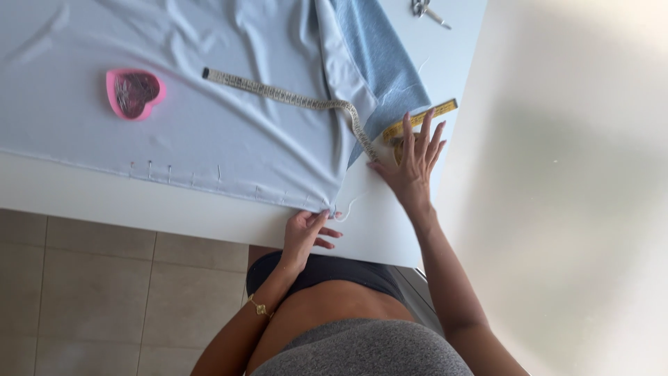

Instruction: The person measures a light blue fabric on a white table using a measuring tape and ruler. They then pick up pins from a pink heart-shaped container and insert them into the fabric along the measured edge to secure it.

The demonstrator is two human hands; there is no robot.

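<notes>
A pale blue fabric lies spread over a white table, with several pins stuck along its near hem. My left hand pinches the fabric's near corner at the table's front edge. My right hand rests flat with fingers spread on the table, over a yellow ruler and touching the end of a measuring tape that runs across the fabric.
A pink heart-shaped pin box sits on the fabric at the left. A folded, darker blue cloth lies at the upper right. Scissors lie at the far table edge. Beige floor tiles show below.
</notes>
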